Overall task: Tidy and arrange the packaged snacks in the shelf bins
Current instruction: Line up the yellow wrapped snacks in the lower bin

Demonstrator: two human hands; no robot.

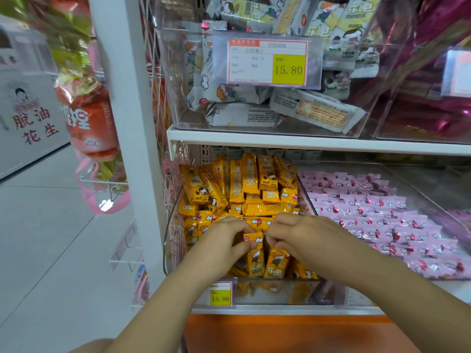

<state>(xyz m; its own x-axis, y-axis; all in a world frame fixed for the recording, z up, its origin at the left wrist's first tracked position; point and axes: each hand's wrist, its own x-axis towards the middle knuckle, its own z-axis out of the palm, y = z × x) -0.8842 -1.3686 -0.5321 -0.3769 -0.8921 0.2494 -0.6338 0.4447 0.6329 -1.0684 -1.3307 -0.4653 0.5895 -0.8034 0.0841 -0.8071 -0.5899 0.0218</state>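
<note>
A: Fingers first. Left hand [224, 242]?
B: Its fingers [243, 231] are curled, pinching the top edge of one yellow packet [254, 250]. The packet stands upright, just right of those fingers.
A: Right hand [293, 235]?
B: Fingers [274, 240] curled too, knuckles up, just right of that packet's top. Touching it or apart, cannot tell. Cannot tell if they pinch anything either.
A: Gap between the hands?
B: Narrow. Only the packet's top shows in it.
A: Under the fingers?
B: More yellow packets [276, 263], upright in a front row, side by side, touching. Beyond the fingertips is a loose heap, some flat, some leaning at the back.
A: Edges?
B: Clear bin [277, 289]: the front wall is below the wrists. The side wall is right of the right fingers, with pink packets [369, 215] in neat rows past it. Left of the left fingers is the bin's rounded corner, then a white post [132, 123].
A: Headroom?
B: Shelf board [305, 143] above, well clear of the knuckles, with open room over the heap.
A: Arms?
B: Both forearms bare, running up from below and converging, palms down, wrists over the front wall. Price tag [220, 294] sits under the left forearm.
</note>
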